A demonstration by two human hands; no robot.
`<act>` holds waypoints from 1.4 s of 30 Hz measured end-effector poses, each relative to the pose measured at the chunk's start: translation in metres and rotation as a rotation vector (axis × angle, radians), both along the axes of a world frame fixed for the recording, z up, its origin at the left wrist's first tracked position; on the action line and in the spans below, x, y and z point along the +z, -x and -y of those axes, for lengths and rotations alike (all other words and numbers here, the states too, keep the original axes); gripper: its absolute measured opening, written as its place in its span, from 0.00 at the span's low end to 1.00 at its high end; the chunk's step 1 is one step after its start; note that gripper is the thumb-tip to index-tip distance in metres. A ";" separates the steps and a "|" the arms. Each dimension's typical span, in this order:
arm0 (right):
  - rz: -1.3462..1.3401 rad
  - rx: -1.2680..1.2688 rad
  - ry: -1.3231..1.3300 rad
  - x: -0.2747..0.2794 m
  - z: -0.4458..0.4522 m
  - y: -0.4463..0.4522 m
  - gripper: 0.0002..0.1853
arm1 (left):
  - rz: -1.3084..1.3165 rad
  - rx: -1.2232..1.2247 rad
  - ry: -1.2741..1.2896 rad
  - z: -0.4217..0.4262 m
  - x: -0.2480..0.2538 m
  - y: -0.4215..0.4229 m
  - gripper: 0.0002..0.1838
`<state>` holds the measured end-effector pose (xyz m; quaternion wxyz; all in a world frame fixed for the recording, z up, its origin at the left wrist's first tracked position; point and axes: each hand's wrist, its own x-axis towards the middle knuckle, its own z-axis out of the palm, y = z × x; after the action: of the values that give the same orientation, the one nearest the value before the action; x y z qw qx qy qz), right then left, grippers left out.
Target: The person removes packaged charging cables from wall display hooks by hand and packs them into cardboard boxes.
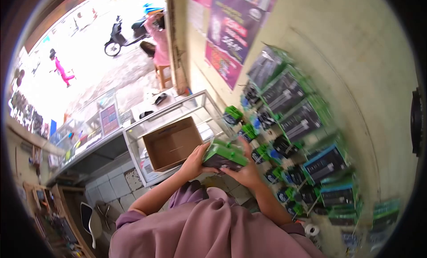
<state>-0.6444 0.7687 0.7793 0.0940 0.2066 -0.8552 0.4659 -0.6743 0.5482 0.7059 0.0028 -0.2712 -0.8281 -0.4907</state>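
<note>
Both of my hands hold a stack of green-and-black packages [225, 154] in front of my chest. My left hand [195, 162] grips the stack's left side, fingers wrapped round its edge. On the right side my right hand [247, 169] closes on it, its thumb under the near edge and its raised fingers blurred. Just left of the stack, an open cardboard box [171, 144] rests on a glass display case [147, 175]; the part of its inside that shows is bare brown cardboard.
Green-and-black packages [284, 91] hang in rows on the right wall, close to my right hand. Another glass counter [95, 133] extends to the left. A white chair [91, 222] stands at lower left. Outside are a scooter [126, 37], a seated person [160, 42] and a walking person [62, 71].
</note>
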 end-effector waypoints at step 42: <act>0.209 -0.126 -0.513 -0.315 0.108 0.172 0.32 | 0.633 1.117 -0.165 0.026 -0.351 0.184 0.25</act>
<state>-0.8168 0.6610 0.4639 -0.0215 0.1209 -0.9614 0.2462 -0.8585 0.5222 0.3552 0.0343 0.3595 -0.7648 -0.5335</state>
